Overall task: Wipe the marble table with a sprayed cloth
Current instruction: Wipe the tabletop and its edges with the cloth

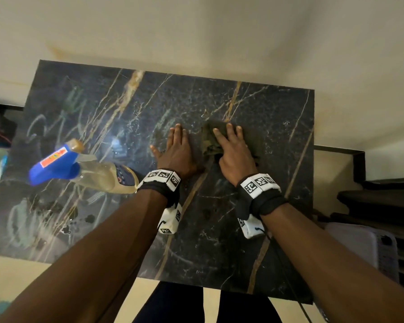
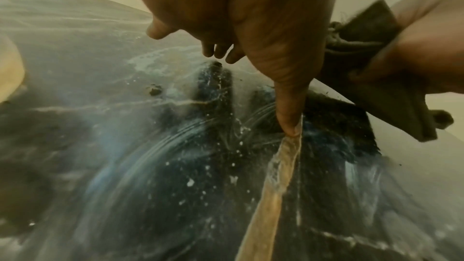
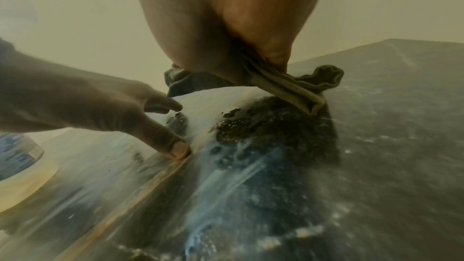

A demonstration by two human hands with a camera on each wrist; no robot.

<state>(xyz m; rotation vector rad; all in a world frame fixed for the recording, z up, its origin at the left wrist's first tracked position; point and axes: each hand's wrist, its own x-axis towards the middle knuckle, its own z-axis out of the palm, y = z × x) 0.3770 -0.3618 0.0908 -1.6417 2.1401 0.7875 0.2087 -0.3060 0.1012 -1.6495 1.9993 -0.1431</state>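
The black marble table (image 1: pixel 254 229) has gold veins and pale, chalky smears on its left half. My right hand (image 1: pixel 231 150) lies with straight fingers on a crumpled olive-green cloth (image 1: pixel 209 142) and presses it onto the marble right of centre. In the right wrist view the cloth (image 3: pixel 288 86) bunches out from under my palm, with wet streaks on the table (image 3: pixel 376 146) in front of it. My left hand (image 1: pixel 176 150) rests flat on the bare marble just left of the cloth, holding nothing. In the left wrist view its thumb (image 2: pixel 288 122) touches the table (image 2: pixel 175 195).
A spray bottle (image 1: pixel 84 169) with a blue trigger head and yellowish liquid stands on the table's left part, close to my left wrist. Dark shelving (image 1: pixel 383 201) and a pale purple plastic item (image 1: pixel 364 248) stand off the right edge. Beige floor (image 1: pixel 196 31) surrounds the table.
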